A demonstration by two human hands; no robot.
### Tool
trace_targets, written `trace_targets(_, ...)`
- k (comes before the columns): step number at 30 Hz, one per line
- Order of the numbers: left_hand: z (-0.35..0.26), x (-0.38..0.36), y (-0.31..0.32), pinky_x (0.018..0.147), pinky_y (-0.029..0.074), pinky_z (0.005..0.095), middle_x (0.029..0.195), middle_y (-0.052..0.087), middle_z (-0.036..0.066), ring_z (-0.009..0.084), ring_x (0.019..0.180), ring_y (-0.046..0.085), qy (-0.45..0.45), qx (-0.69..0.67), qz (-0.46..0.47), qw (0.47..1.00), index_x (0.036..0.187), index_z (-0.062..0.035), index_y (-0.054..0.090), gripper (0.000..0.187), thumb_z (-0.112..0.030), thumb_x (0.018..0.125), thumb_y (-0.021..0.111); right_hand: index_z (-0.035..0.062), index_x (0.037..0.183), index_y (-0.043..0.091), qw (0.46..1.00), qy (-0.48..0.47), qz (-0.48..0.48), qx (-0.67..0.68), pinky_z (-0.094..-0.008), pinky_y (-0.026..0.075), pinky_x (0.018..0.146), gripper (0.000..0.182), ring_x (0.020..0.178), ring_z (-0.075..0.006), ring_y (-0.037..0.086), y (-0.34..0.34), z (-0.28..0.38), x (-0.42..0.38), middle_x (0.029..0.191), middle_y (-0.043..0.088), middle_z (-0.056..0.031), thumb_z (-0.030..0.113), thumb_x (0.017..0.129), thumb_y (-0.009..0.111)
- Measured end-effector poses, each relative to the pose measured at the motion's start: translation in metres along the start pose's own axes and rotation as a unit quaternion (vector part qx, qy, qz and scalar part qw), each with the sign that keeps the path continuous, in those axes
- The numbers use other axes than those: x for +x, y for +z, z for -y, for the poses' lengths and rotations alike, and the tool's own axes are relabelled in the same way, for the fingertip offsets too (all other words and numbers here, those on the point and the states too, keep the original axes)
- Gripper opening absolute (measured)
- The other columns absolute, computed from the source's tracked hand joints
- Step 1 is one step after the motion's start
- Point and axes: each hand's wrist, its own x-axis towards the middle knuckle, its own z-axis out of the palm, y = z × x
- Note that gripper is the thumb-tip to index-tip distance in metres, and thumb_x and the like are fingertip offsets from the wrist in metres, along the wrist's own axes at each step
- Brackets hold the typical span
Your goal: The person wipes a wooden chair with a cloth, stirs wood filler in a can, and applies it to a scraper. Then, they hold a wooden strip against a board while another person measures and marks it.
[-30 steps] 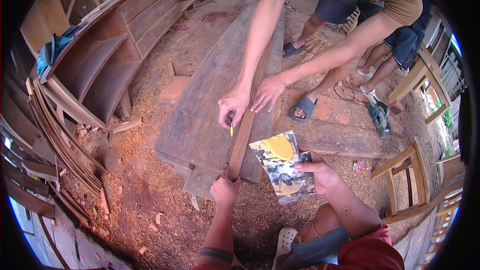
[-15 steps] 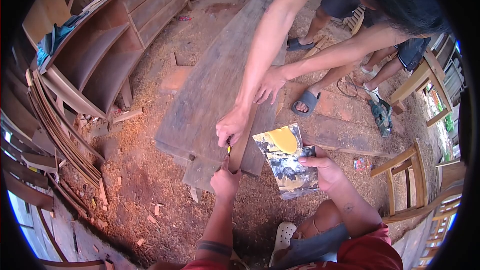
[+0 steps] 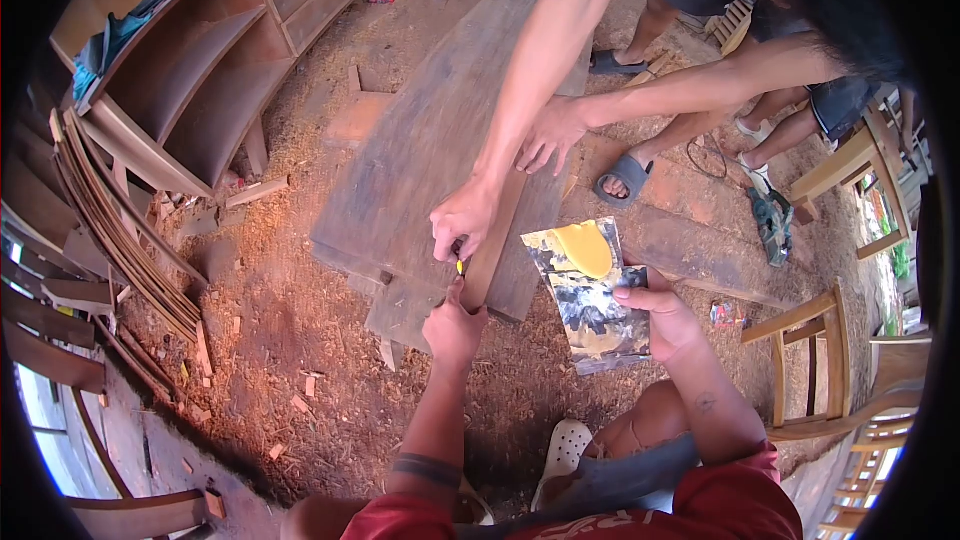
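My left hand (image 3: 456,326) is closed around the near end of a wooden strip (image 3: 497,258) lying along a wide dark wooden board (image 3: 400,190), index finger pointing forward. Right at that fingertip, a co-worker's hand (image 3: 465,220) pinches a small yellow-and-black tool (image 3: 460,265) against the wood. The co-worker's other hand (image 3: 553,132) rests spread on the board farther up. My right hand (image 3: 665,315) grips a flat, paint-smeared palette (image 3: 598,315), thumb on top. A smooth yellow blob (image 3: 586,248) covers the palette's far edge.
An unfinished wooden shelf unit (image 3: 190,90) stands at left, beside bent wood strips (image 3: 125,240). Sawdust and offcuts cover the ground. A green power tool (image 3: 772,225) lies at right near chair frames (image 3: 815,360). The co-worker's sandalled foot (image 3: 623,180) is beside the board.
The co-worker's hand with the small tool and my left hand hold nearly the same places on the wood. My right hand and the palette have shifted slightly up and right in view.
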Motion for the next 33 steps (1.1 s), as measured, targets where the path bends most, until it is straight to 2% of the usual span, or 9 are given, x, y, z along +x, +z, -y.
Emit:
trace_targets(6, -0.004, 0.0, -0.002, 0.069, 0.052, 0.0459, 0.08, 0.066, 0.02, 0.0376, 0.076, 0.065, -0.028, 0.003, 0.018, 0.999, 0.117, -0.0067, 0.047, 0.057, -0.032, 0.072, 0.071, 0.0014, 0.134, 0.039, 1.0, -0.005, -0.015, -0.025, -0.0364, 0.043, 0.094, 0.066, 0.107, -0.0208, 0.055, 0.004, 0.002, -0.003, 0.115, 0.058, -0.0102, 0.0, 0.073, 0.065)
trace_targets(9, -0.004, -0.001, 0.001, 0.068, 0.051, 0.0466, 0.08, 0.066, 0.02, 0.0382, 0.076, 0.065, -0.034, 0.013, -0.003, 0.999, 0.111, -0.0027, 0.044, 0.057, -0.032, 0.072, 0.072, 0.0013, 0.133, 0.04, 0.999, -0.008, -0.025, -0.035, -0.0363, 0.042, 0.094, 0.065, 0.106, -0.0204, 0.056, 0.002, 0.001, -0.001, 0.114, 0.058, -0.0096, 0.0, 0.073, 0.065)
trace_targets(12, -0.003, 0.0, 0.002, 0.069, 0.051, 0.0469, 0.082, 0.066, 0.02, 0.038, 0.078, 0.065, -0.047, 0.002, 0.0, 0.999, 0.109, -0.0002, 0.045, 0.057, -0.033, 0.071, 0.072, 0.0016, 0.132, 0.041, 0.999, -0.006, -0.028, -0.037, -0.0364, 0.042, 0.094, 0.064, 0.106, -0.0203, 0.056, 0.001, 0.0, 0.0, 0.112, 0.059, -0.0089, 0.0, 0.073, 0.065)
trace_targets(18, -0.004, 0.001, -0.003, 0.068, 0.052, 0.0465, 0.076, 0.066, 0.021, 0.0384, 0.074, 0.065, -0.042, 0.016, 0.025, 0.999, 0.106, 0.0, 0.047, 0.055, -0.033, 0.071, 0.073, 0.0022, 0.131, 0.041, 0.999, -0.004, -0.023, -0.037, -0.0361, 0.042, 0.094, 0.064, 0.105, -0.0208, 0.055, -0.002, -0.002, 0.002, 0.112, 0.059, -0.009, 0.001, 0.072, 0.066)
trace_targets(21, -0.002, 0.002, -0.001, 0.068, 0.052, 0.046, 0.075, 0.065, 0.022, 0.0384, 0.073, 0.065, -0.031, 0.014, 0.009, 0.999, 0.103, 0.0001, 0.05, 0.052, -0.032, 0.07, 0.074, 0.0021, 0.132, 0.041, 0.999, -0.009, -0.016, -0.034, -0.0359, 0.041, 0.095, 0.065, 0.106, -0.021, 0.055, 0.003, 0.0, 0.0, 0.113, 0.058, -0.0096, 0.002, 0.072, 0.066)
trace_targets(33, -0.001, 0.002, -0.003, 0.068, 0.053, 0.0437, 0.076, 0.066, 0.021, 0.0364, 0.074, 0.066, -0.038, -0.003, 0.014, 0.999, 0.099, 0.0026, 0.055, 0.054, -0.034, 0.066, 0.077, 0.0008, 0.133, 0.038, 1.0, -0.01, -0.007, -0.023, -0.0368, 0.042, 0.095, 0.067, 0.107, -0.0224, 0.055, 0.0, -0.001, 0.001, 0.115, 0.057, -0.0114, 0.001, 0.072, 0.066)
